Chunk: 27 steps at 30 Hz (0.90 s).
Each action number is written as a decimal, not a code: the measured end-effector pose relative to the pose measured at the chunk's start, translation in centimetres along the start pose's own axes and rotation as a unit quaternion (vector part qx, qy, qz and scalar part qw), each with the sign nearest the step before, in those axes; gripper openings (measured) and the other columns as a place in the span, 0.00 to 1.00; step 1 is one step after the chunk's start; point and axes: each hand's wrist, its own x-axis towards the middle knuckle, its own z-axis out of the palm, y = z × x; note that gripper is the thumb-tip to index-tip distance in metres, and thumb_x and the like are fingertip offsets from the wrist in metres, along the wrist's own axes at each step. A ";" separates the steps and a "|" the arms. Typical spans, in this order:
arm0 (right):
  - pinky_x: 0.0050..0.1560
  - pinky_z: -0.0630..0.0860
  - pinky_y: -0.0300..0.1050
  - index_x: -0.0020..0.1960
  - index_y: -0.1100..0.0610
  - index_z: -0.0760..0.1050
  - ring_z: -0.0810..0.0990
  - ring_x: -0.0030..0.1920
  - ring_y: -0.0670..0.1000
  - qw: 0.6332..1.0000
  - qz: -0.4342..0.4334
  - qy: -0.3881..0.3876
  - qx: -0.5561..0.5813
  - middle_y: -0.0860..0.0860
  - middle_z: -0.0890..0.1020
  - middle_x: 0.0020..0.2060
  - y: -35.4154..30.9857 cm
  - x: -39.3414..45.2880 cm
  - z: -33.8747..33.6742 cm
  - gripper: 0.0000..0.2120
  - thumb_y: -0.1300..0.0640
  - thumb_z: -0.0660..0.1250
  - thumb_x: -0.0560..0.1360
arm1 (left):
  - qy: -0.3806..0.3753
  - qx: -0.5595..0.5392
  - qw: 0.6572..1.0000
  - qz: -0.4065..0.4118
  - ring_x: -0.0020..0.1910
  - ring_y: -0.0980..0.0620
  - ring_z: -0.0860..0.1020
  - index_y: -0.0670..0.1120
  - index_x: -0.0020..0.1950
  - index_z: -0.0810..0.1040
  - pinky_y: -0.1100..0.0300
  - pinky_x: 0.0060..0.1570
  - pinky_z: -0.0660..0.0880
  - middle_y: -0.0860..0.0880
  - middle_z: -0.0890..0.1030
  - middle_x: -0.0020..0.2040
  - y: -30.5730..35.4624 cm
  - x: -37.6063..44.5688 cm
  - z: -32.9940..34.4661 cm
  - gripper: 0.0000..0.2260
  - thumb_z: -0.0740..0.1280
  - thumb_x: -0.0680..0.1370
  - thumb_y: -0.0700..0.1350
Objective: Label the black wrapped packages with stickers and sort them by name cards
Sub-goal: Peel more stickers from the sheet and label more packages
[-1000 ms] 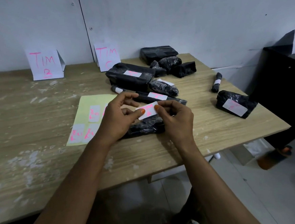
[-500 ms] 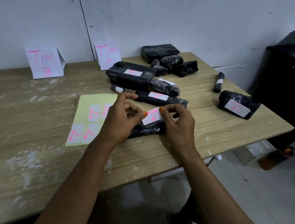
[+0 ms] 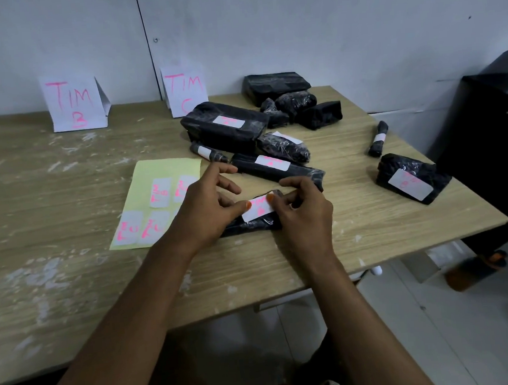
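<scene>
A: What can't you make out?

B: The pink writing on the sticker [image 3: 258, 210] is blurred, and both hands cover much of the black package [image 3: 250, 224] under it.

A: And the hands?

B: The left hand [image 3: 205, 209] and right hand [image 3: 304, 211] pinch the white sticker's ends, on the glossy package near the table [image 3: 65, 207] edge.

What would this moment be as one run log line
step: applying sticker | left hand: pinching sticker | right hand: pinching sticker | package: on table under sticker
</scene>
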 end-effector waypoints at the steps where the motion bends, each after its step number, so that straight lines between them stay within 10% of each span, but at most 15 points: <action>1: 0.44 0.78 0.56 0.52 0.47 0.76 0.80 0.44 0.52 1.000 0.000 -0.001 -0.005 0.47 0.81 0.34 0.0 0.0 0.0 0.11 0.55 0.73 0.73 | -0.002 0.001 1.000 0.000 0.36 0.53 0.81 0.54 0.61 0.71 0.57 0.42 0.79 0.51 0.80 0.48 0.0 0.0 0.0 0.23 0.77 0.71 0.41; 15: 0.47 0.75 0.51 0.55 0.49 0.76 0.72 0.49 0.47 0.996 -0.021 -0.001 -0.092 0.45 0.79 0.37 -0.3 -0.2 0.0 0.13 0.54 0.73 0.72 | -0.036 0.021 0.999 0.004 0.33 0.57 0.78 0.52 0.60 0.75 0.61 0.38 0.76 0.52 0.78 0.47 -0.2 0.0 0.3 0.19 0.74 0.72 0.39; 21: 0.53 0.73 0.47 0.57 0.50 0.74 0.72 0.54 0.51 0.994 -0.006 0.019 -0.109 0.49 0.73 0.54 -0.3 -0.2 -0.3 0.18 0.53 0.75 0.70 | -0.034 0.068 0.997 0.033 0.31 0.56 0.69 0.53 0.56 0.78 0.69 0.35 0.69 0.50 0.73 0.46 -0.3 -0.1 0.1 0.16 0.75 0.71 0.40; 27: 0.56 0.69 0.42 0.52 0.47 0.83 0.70 0.55 0.50 0.990 -0.071 -0.030 -0.118 0.50 0.74 0.50 -0.2 -0.4 -0.3 0.07 0.54 0.72 0.74 | -0.060 0.091 0.993 0.048 0.33 0.58 0.70 0.56 0.49 0.83 0.67 0.36 0.68 0.52 0.72 0.44 0.0 -0.1 0.3 0.09 0.76 0.72 0.45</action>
